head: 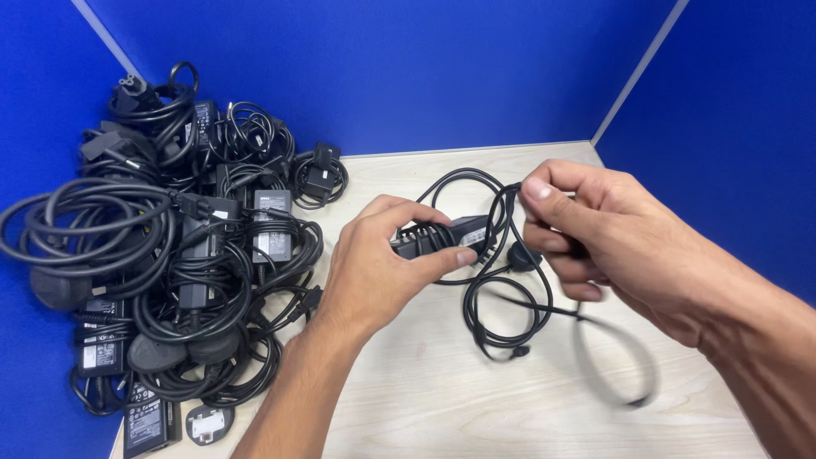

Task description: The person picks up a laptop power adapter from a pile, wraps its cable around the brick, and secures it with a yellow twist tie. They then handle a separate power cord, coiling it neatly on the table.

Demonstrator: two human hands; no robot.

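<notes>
Head view: left hand [374,263] clamped around a black power adapter [442,238], thumb and fingers [463,255] pinching its near end, held just above the middle of the tabletop [425,399]. Right hand [612,238] closed on the adapter's thin black cord [501,289], pinching one strand near the brick while several loops hang below and a blurred loop swings toward the tabletop's right edge (motion blur hides its exact lie). Round ferrite lump on the cord sitting just beside the right fingers.

Best handled, by the look of it, with the brick kept steady in the left grip, loops drawn even and of like size, strands kept flat side by side rather than crossing, and the swinging tail gathered before it snags.

Along the tabletop's left edge and far left corner: a heap of black adapters and coiled cables [170,246], well apart from both hands. Blue partition walls [425,76] behind.
</notes>
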